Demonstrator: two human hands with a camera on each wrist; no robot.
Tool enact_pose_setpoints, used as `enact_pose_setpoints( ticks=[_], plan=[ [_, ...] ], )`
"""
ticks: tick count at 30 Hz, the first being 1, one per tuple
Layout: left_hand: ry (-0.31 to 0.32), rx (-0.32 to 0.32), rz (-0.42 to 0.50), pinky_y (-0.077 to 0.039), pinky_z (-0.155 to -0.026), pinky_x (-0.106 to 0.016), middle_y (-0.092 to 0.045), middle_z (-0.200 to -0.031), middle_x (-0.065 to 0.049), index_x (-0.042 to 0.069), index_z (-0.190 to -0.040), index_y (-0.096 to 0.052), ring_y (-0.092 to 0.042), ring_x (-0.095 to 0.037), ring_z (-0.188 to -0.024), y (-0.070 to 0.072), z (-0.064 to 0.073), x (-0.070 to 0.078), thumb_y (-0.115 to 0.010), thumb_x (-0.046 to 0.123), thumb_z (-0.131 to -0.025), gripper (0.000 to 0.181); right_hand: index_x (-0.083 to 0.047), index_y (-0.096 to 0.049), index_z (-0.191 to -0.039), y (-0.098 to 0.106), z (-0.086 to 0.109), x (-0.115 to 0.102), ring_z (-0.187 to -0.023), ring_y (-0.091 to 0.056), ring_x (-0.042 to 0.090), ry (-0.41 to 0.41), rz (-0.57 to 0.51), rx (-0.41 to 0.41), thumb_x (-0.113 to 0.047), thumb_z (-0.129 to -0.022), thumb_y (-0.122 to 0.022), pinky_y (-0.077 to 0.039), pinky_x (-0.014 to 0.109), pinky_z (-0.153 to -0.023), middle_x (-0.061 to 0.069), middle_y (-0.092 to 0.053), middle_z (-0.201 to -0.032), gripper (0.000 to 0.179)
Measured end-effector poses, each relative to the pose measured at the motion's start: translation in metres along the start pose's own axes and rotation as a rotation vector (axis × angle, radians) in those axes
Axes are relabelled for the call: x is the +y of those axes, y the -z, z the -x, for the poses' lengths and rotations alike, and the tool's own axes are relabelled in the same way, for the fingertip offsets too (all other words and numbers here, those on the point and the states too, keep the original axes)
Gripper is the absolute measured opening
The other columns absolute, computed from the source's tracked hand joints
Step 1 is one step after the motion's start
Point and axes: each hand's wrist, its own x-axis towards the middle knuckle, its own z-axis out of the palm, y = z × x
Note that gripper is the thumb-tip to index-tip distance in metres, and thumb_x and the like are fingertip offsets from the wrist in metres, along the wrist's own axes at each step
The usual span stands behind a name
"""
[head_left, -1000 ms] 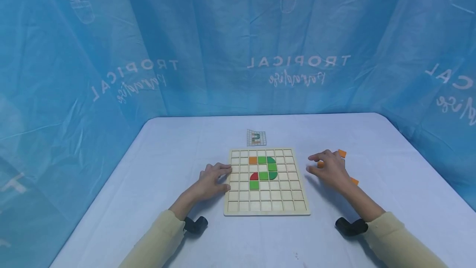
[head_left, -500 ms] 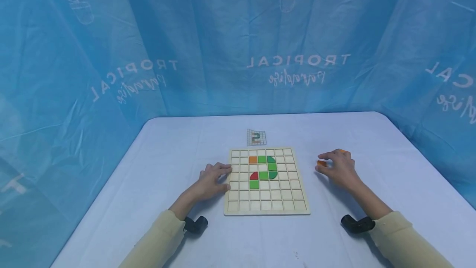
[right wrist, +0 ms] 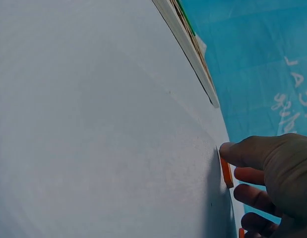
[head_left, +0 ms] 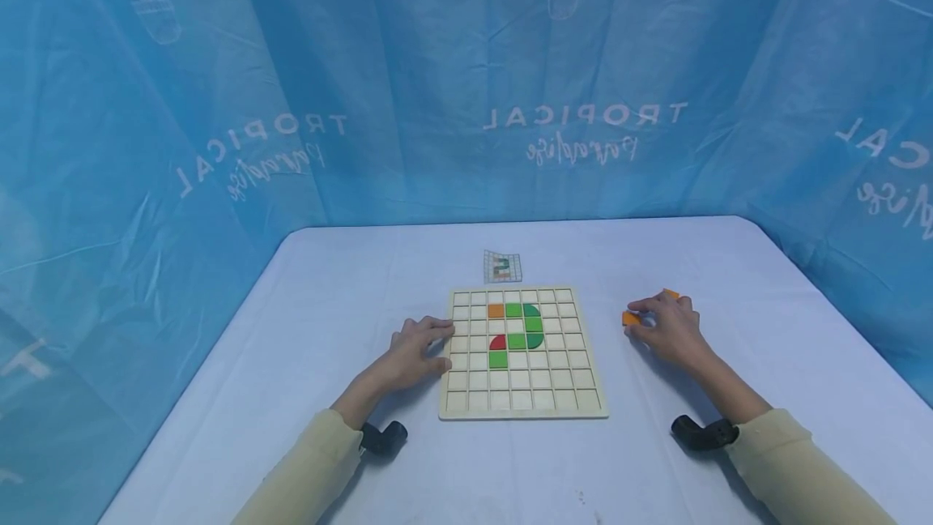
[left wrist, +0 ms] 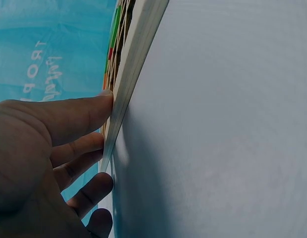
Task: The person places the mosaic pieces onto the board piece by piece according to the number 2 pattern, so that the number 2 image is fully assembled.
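A square wooden grid board (head_left: 466,403) lies on the white table. Set in its cells are an orange square tile (head_left: 496,311), a red quarter-round tile (head_left: 498,343), and several green square and dark green rounded tiles. My left hand (head_left: 412,353) rests at the board's left side, thumb and fingers spread along the edge; in the left wrist view its thumb tip touches the board's rim (left wrist: 131,64). Right of the board, my right hand (head_left: 666,329) pinches a loose orange tile (head_left: 630,319) between thumb and index finger, low at the tabletop.
Behind the board lies a small gridded picture card (head_left: 503,267) with a coloured pattern. Another orange tile (head_left: 671,294) shows just beyond the right hand. Blue printed curtains (head_left: 437,63) hang behind the table and along both sides.
My right hand has moved right, away from the board, and its thumb and index finger have closed in around the loose orange tile. The left hand stays at the board's edge.
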Motion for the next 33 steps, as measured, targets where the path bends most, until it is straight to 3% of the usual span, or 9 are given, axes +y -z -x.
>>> enact_pose_setpoints(
  ticks=[27,33],
  plan=[
    [-0.018,0.013,0.006,-0.027,-0.094,-0.049,-0.048,-0.140,-0.005,0.005,-0.136,-0.054,-0.034,-0.031,-0.128,-0.0001,-0.0001,-0.0008,-0.073,0.018,-0.085,0.055,0.004,-0.071,-0.103,0.0001,-0.0005,0.0030,-0.097,-0.040,0.040,0.040,-0.022,-0.018,-0.007,-0.080,-0.071,-0.026,0.058,-0.081,0.017,-0.061,-0.096,0.026],
    [-0.019,0.012,-0.010,-0.028,-0.092,-0.048,-0.048,-0.139,-0.005,0.005,-0.136,-0.055,-0.036,-0.028,-0.121,0.0001,-0.0002,0.0000,-0.074,0.018,-0.085,0.056,0.003,-0.071,-0.103,0.0008,-0.0006,0.0007,-0.100,-0.040,0.041,0.035,-0.038,-0.016,-0.008,-0.080,-0.072,-0.026,0.059,-0.082,0.017,-0.061,-0.096,0.025]
  ],
)
